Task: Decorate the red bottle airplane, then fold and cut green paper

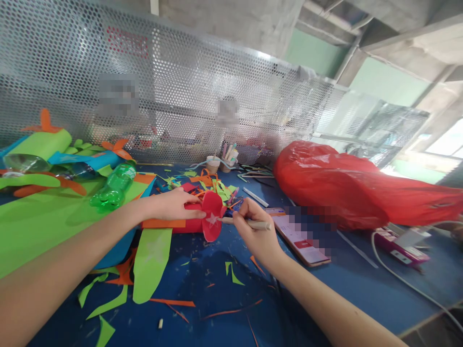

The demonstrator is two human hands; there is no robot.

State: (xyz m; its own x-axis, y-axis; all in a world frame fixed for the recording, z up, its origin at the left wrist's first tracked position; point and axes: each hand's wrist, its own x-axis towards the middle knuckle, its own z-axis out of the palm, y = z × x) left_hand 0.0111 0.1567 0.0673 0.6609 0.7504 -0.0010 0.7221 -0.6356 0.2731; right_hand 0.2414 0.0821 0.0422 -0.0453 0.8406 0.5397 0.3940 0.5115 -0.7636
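Observation:
My left hand (177,205) grips a red paper body (191,225), its fingers laid over the top beside a red rounded piece (212,236). A pale star shows on that piece. Between the fingers of my right hand (253,221) is a light-coloured pen (258,225), its tip touching or close to the star. An orange strip (164,223) lies along the red body, and a green paper wing (152,270) sticks out towards me.
A green bottle (115,187) and paper models (47,144) lie at the left. Paper scraps (112,303) litter the blue table (202,284). A phone (304,241) and a large red bag (333,183) are at the right. People are behind the perforated screen (188,86).

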